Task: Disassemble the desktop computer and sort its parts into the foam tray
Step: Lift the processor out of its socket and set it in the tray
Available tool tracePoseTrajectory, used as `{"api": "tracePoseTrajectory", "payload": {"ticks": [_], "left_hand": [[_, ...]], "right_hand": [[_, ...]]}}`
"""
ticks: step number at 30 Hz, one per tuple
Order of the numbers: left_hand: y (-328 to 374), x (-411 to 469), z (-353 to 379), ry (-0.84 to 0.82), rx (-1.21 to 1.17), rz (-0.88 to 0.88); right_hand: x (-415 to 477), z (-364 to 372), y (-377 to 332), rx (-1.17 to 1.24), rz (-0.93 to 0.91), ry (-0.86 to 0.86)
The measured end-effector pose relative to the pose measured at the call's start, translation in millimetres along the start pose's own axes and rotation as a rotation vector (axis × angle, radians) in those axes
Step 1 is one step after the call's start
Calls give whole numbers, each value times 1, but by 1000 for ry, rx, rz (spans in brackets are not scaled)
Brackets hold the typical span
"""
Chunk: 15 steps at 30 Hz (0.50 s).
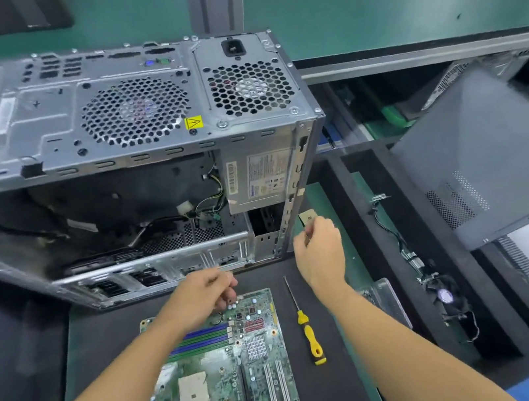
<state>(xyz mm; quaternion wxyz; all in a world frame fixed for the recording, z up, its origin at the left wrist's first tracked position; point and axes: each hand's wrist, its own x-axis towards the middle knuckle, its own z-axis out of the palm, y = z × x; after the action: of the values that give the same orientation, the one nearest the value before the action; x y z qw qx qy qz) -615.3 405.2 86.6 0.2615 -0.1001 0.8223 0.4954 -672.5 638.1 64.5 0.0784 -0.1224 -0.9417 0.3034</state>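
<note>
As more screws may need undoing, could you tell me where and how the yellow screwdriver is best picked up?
Grip the yellow handle, the thick end nearest the person, coming from above and the right: the screwdriver lies flat on the mat, thin shaft pointing toward the case, with the motherboard close on its left. The right hand holds a chip.

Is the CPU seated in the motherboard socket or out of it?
Out. The socket on the motherboard lies bare, and the right hand pinches the CPU beside the computer case, clear of the board.
</note>
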Motion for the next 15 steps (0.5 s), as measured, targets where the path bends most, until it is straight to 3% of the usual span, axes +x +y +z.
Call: {"api": "tracePoseTrajectory", "payload": {"ticks": [6,10,13,15], "left_hand": [[-49,-31,-37,347,478,-163],[-75,-49,-45,324,470,-347],[-87,-65,-44,276,411,-490],[-93,-74,-40,234,393,-496]], "right_hand": [[-69,-9,-26,-99,-41,-307],[-93,-13,-42,-318,49,-569],[-113,-22,-45,-325,189,-640],[-124,-28,-42,-324,247,-672]]}}
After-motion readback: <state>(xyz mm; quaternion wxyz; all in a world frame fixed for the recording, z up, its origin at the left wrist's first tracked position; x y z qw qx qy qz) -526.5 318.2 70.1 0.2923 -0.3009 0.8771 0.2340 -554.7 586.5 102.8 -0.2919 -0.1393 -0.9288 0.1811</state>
